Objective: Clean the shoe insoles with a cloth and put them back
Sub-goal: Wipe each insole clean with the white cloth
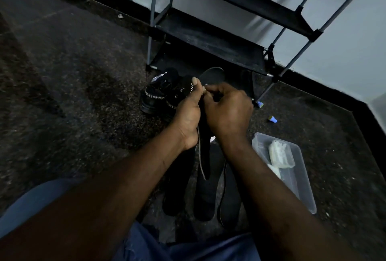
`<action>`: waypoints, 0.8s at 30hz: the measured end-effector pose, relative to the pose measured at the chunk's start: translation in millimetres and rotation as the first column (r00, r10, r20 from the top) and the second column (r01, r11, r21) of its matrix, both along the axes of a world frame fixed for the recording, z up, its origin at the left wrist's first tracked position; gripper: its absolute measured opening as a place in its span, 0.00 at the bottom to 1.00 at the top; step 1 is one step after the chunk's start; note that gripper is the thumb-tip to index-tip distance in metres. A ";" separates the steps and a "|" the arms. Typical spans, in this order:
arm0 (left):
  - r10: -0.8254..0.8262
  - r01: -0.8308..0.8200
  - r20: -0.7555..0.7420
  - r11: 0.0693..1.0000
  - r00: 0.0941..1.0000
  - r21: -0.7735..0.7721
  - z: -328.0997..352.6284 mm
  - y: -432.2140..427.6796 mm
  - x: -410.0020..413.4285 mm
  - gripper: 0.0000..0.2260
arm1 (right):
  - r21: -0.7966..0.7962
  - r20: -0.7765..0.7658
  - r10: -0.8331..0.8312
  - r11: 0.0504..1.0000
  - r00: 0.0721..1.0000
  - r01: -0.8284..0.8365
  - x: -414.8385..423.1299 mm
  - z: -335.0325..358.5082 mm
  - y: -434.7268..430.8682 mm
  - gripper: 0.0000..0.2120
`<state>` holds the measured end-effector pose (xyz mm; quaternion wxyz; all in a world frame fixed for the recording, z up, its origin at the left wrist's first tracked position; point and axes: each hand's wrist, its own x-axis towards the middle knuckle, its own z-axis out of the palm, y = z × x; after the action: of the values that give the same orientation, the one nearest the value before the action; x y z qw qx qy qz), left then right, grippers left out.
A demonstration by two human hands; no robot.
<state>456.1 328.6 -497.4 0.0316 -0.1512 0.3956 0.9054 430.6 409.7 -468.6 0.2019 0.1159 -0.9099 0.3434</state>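
Note:
Both hands meet in the middle of the view around a dark insole (204, 156) held on edge, its heel end hanging down between my wrists. My left hand (188, 114) grips that insole from the left. My right hand (227, 110) is closed against its right side on a white cloth (212, 139), of which only small bits show. Three more dark insoles (205, 198) lie side by side on the floor below my hands. Another insole (213, 75) lies beyond my hands by the rack. Two black shoes (155, 94) lettered SPORT stand just left of my left hand.
A black shoe rack (208, 39) on metal poles stands against the wall behind the shoes. A clear plastic tub (300, 185) holding white items sits on the floor at the right. Two small blue-green objects (272, 119) lie near the rack's front foot. The floor is dark speckled stone.

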 end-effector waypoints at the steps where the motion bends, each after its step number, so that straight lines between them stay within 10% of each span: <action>1: -0.014 0.014 0.001 1.000 1.000 0.001 1.7 -0.2 0.1 0.33 | 0.006 0.001 -0.018 1.000 1.000 0.018 -2.3 -0.3 3.8 0.10; 24: -0.096 0.096 0.046 0.995 0.994 0.006 -4.5 1.9 -1.9 0.32 | -0.104 0.068 -0.010 0.994 0.998 0.017 18.5 -2.2 17.1 0.05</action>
<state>454.2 330.5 -502.0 0.0844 -0.1529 0.3996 0.8999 449.0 426.8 -470.9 0.1792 0.0875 -0.8978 0.3927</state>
